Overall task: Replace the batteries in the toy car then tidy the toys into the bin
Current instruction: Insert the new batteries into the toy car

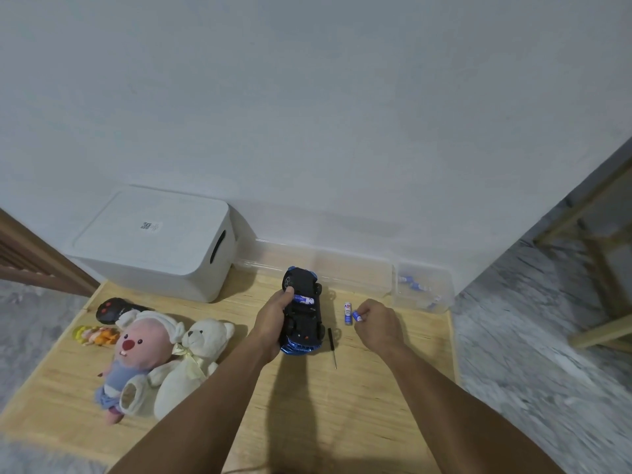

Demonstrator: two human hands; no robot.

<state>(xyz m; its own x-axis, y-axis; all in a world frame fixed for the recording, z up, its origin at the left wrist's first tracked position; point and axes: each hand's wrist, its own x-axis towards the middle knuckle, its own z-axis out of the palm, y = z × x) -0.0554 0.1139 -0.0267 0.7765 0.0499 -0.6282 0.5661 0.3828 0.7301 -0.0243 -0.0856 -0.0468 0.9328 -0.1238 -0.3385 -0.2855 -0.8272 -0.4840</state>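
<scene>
Wooden surface (pixel 376 405) by a white wall, with the toy car (pixel 302 313) held upside down near its middle.

Head view: the left hand (pixel 273 323) gripped the toy car's left side, fingers curled round it, and one battery (pixel 304 299) sat in the open compartment. Right of the car, the right hand (pixel 378 323) pinched a blue battery (pixel 357 316) beside an upright battery (pixel 347 313). A black screwdriver (pixel 332 347) lay just right of the car. Behind and left of the car stood the white bin (pixel 154 244); left of the car lay a pink plush (pixel 136 357), a white bear (pixel 195 357) and a black remote (pixel 109 309).
</scene>
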